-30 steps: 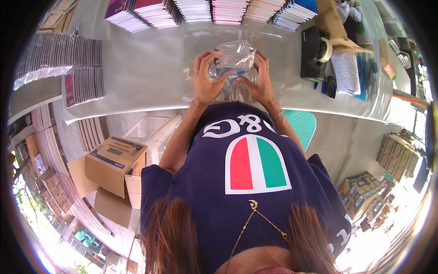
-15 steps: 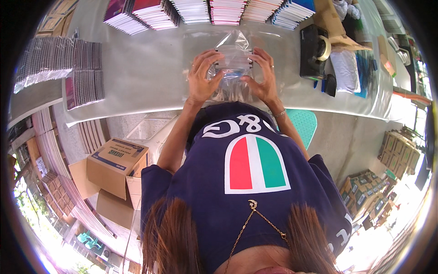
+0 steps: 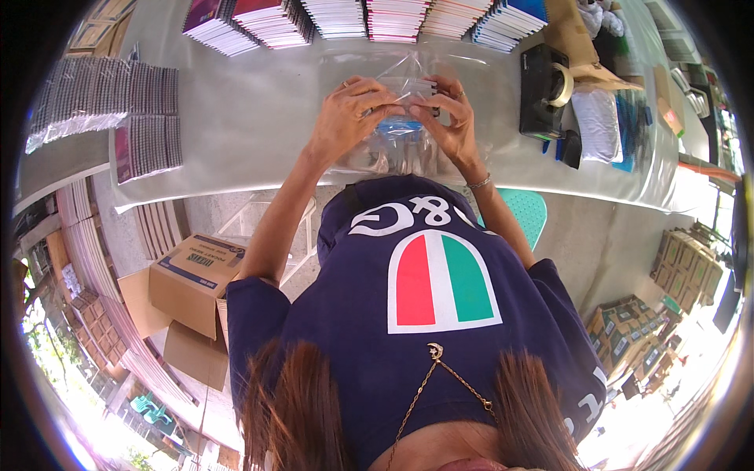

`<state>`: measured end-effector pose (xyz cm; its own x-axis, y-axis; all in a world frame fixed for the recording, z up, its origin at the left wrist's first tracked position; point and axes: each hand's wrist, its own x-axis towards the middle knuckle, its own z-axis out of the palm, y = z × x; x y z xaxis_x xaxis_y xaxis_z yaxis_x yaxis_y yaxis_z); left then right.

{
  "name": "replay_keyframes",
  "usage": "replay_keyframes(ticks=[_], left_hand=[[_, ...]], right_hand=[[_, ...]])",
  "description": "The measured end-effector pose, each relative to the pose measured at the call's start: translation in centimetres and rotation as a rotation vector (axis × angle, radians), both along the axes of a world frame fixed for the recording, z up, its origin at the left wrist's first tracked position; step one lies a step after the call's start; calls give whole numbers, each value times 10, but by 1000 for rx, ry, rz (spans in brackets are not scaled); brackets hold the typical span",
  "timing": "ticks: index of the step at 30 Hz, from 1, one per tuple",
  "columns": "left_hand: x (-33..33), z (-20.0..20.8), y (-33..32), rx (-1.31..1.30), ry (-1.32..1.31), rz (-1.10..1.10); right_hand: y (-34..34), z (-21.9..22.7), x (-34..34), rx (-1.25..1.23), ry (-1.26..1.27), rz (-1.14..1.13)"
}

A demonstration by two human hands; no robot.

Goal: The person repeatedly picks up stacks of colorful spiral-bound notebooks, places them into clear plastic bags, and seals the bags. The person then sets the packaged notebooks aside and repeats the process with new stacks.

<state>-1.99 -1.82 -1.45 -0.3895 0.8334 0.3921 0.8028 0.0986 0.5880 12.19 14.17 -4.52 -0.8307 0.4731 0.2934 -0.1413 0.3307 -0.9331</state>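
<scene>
On the table in front of me lies a clear plastic bag (image 3: 410, 67) around a small bundle of spiral-bound pads (image 3: 399, 125); blue shows at its near side and dark binding at its right edge. My left hand (image 3: 353, 114) is bent over the bundle's left side, fingers drawn together on the plastic near the middle. From the right, my right hand (image 3: 449, 116) pinches the film between thumb and forefinger, its other fingers curled by the bundle's right end. The fingertips nearly meet, and my hands hide much of the bundle.
Stacks of spiral notebooks (image 3: 339, 19) line the table's far edge. More wrapped notebook stacks (image 3: 151, 118) stand at the left. To the right are a black tape dispenser (image 3: 542, 94) and a white packet (image 3: 597, 122). An open cardboard box (image 3: 192, 271) sits low left, a green stool (image 3: 525, 216) below the table.
Both hands moved inward from the bundle's sides. Their fingers went from spread to drawn together on the plastic over its middle. My left forearm swung outward.
</scene>
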Motion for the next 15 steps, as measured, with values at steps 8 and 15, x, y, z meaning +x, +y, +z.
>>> replay_keyframes(ticks=[8, 15], left_hand=[[10, 4, 13, 57, -251, 129], [7, -11, 26, 201, -925, 148]], right_hand=[[20, 3, -18, -136, -53, 57], [35, 9, -26, -473, -230, 309]])
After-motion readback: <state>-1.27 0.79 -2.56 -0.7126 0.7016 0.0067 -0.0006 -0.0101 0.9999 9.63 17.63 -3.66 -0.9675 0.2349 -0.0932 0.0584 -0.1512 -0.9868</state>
